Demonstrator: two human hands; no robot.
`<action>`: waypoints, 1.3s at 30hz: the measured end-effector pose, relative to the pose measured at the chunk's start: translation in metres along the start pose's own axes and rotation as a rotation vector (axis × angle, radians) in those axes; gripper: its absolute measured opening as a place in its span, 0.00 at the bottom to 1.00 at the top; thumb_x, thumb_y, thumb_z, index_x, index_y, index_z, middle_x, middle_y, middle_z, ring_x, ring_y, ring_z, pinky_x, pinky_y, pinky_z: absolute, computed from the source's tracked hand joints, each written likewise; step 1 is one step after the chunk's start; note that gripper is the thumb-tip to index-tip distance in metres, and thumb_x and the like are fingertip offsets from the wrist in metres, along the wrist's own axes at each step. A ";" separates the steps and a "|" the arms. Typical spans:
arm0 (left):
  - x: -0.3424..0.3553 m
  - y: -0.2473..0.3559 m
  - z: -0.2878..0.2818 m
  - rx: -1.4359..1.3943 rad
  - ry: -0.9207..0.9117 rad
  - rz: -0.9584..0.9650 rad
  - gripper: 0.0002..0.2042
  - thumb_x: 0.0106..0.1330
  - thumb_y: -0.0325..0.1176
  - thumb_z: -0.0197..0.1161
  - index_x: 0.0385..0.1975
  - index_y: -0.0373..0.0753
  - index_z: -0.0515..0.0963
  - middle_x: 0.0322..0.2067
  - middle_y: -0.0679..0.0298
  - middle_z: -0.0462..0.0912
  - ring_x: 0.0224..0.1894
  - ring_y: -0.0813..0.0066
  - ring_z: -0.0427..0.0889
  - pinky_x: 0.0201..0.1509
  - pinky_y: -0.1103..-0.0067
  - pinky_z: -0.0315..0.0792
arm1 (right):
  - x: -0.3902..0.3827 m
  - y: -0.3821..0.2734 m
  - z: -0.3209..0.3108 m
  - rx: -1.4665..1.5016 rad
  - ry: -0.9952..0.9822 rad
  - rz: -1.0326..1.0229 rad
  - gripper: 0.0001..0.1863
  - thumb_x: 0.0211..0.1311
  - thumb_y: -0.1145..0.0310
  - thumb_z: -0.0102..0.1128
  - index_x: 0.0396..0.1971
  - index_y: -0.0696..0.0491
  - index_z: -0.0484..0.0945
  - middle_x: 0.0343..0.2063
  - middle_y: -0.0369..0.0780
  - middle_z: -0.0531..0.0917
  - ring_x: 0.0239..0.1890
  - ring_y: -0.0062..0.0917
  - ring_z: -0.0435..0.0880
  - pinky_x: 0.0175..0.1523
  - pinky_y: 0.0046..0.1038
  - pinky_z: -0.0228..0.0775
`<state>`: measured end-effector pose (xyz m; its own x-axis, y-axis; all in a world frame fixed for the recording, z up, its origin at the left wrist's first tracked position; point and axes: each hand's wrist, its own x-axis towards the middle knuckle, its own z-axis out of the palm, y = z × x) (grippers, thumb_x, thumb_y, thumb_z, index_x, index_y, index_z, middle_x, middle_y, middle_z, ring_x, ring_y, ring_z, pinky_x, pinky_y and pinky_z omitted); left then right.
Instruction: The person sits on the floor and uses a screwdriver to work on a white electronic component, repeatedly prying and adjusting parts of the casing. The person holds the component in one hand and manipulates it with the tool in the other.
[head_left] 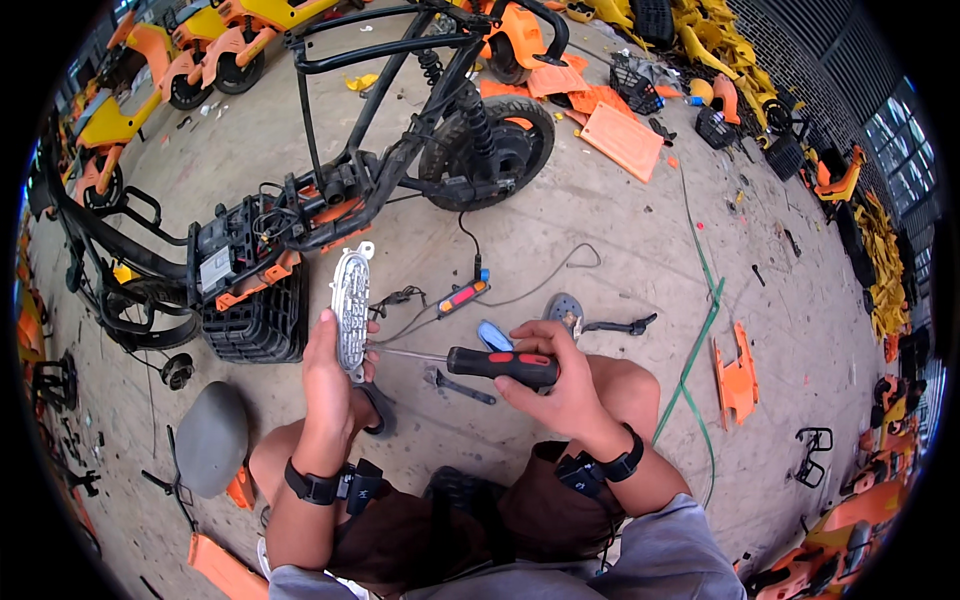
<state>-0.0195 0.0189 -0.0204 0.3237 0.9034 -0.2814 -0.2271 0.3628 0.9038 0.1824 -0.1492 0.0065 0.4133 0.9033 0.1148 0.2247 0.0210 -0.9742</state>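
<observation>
My left hand is closed around an oval silver metal housing with a mounting ear at each end and rows of raised shapes on its face. The housing stands nearly upright, tilted slightly. In my right hand is a screwdriver with a black and red handle, held level. Its thin shaft points left, and the tip ends at the housing's lower edge; I cannot tell whether they touch. A small blue piece shows beside my right fingers, and whether they touch it is unclear.
Ahead stands a stripped black scooter frame with a rear wheel. A power strip and its cable lie before me. A grey seat is at left, green strapping and an orange panel at right.
</observation>
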 end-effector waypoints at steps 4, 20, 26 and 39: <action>-0.001 0.001 -0.008 -0.008 0.027 -0.015 0.21 0.80 0.47 0.40 0.51 0.36 0.74 0.34 0.60 0.84 0.23 0.78 0.77 0.22 0.83 0.67 | -0.001 0.002 0.004 -0.193 0.020 -0.204 0.23 0.51 0.72 0.77 0.47 0.57 0.77 0.35 0.40 0.86 0.34 0.19 0.84 0.41 0.22 0.75; 0.000 0.006 -0.020 -0.159 -0.064 -0.115 0.23 0.81 0.48 0.37 0.52 0.36 0.75 0.37 0.58 0.85 0.28 0.74 0.79 0.29 0.79 0.70 | 0.005 0.001 0.018 -0.339 0.110 -0.377 0.20 0.47 0.73 0.76 0.41 0.58 0.79 0.26 0.38 0.85 0.28 0.26 0.85 0.36 0.25 0.75; -0.006 0.002 -0.011 0.062 -0.075 0.080 0.24 0.80 0.49 0.40 0.59 0.35 0.72 0.38 0.60 0.83 0.28 0.80 0.77 0.27 0.84 0.68 | 0.006 0.001 0.013 -0.150 0.046 0.096 0.09 0.61 0.69 0.68 0.33 0.61 0.82 0.22 0.38 0.84 0.22 0.17 0.80 0.29 0.20 0.69; -0.001 0.002 -0.012 0.173 -0.050 -0.014 0.22 0.80 0.48 0.42 0.56 0.37 0.74 0.37 0.64 0.84 0.28 0.82 0.76 0.28 0.84 0.67 | -0.004 0.009 0.009 -0.137 -0.048 -0.075 0.21 0.58 0.72 0.71 0.48 0.58 0.72 0.30 0.38 0.87 0.26 0.14 0.78 0.31 0.19 0.69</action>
<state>-0.0315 0.0216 -0.0220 0.3723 0.8842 -0.2820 -0.0618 0.3268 0.9431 0.1746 -0.1484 -0.0049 0.3487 0.9209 0.1741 0.3728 0.0341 -0.9273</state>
